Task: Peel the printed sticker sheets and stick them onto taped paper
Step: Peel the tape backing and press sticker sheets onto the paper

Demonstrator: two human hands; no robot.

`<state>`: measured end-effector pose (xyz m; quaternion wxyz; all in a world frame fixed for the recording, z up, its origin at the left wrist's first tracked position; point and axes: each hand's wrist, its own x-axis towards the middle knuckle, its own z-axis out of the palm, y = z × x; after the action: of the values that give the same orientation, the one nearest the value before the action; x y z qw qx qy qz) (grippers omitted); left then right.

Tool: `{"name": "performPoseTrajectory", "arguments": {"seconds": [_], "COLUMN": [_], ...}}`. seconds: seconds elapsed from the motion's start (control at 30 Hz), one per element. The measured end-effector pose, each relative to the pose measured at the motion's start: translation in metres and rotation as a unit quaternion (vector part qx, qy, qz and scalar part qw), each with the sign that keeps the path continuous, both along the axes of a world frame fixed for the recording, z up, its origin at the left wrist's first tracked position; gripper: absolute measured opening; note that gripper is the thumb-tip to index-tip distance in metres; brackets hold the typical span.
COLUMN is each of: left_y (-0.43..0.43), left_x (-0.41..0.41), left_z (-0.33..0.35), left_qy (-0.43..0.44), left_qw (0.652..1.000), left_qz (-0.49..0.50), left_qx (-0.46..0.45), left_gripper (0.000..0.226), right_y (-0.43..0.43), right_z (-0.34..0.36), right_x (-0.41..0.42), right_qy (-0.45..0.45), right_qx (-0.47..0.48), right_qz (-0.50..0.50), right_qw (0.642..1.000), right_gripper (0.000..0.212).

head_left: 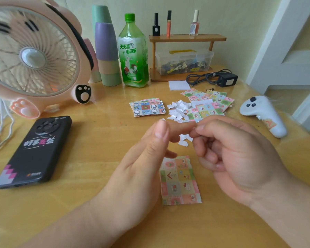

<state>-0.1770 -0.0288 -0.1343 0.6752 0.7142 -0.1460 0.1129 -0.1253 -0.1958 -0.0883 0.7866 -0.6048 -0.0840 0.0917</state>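
Hands meet above a sticker sheet (179, 181). Fingers straight on the left hand (141, 158); the right hand (236, 154) curls, pinching something unidentifiable.

Bright, even daylight, soft faint shadows on the table (82, 167), pale glare on its far side by the bottle (133, 51), sheet (180, 181) sharp, fan (32, 56) blades motion-blurred, wide-angle bending at edges, door frame (276, 42) leaning.

A light wooden table (79, 203) fills the near view, glossy under soft, even light. Behind it stands a pale yellow-green wall (240, 18), with a small wooden shelf (186, 38) against it. A white door frame (279, 51) rises at far right.
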Motion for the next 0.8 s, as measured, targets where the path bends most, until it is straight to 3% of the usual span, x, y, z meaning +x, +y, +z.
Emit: {"name": "performPoseTrajectory", "arguments": {"seconds": [0.1, 0.2, 0.27, 0.37, 0.57, 0.8], "left_y": [-0.019, -0.018, -0.018, -0.017, -0.018, -0.018], "left_x": [0.018, 0.016, 0.018, 0.018, 0.019, 0.018], "left_z": [0.016, 0.009, 0.013, 0.012, 0.008, 0.005], "left_qy": [0.070, 0.151, 0.164, 0.166, 0.137, 0.114], "left_qw": [0.994, 0.960, 0.943, 0.939, 0.968, 0.976], "left_qz": [-0.006, -0.047, -0.109, -0.120, -0.069, -0.046], "left_qx": [-0.083, -0.229, -0.269, -0.276, -0.200, -0.177], "left_gripper": [0.069, 0.074, 0.075, 0.074, 0.075, 0.072], "right_y": [0.001, 0.000, -0.001, -0.002, -0.001, 0.001], "right_z": [-0.001, -0.003, -0.004, -0.003, -0.002, -0.003], "right_x": [0.001, 0.001, 0.001, 0.001, 0.001, 0.000], "right_qy": [-0.017, -0.036, -0.050, -0.060, -0.046, -0.044], "right_qx": [-0.005, -0.009, -0.018, -0.025, -0.034, -0.041], "right_qz": [0.008, 0.004, 0.002, -0.005, -0.009, -0.002], "right_qw": [1.000, 0.999, 0.999, 0.998, 0.998, 0.998], "right_gripper": [0.014, 0.014, 0.016, 0.019, 0.024, 0.014]}}
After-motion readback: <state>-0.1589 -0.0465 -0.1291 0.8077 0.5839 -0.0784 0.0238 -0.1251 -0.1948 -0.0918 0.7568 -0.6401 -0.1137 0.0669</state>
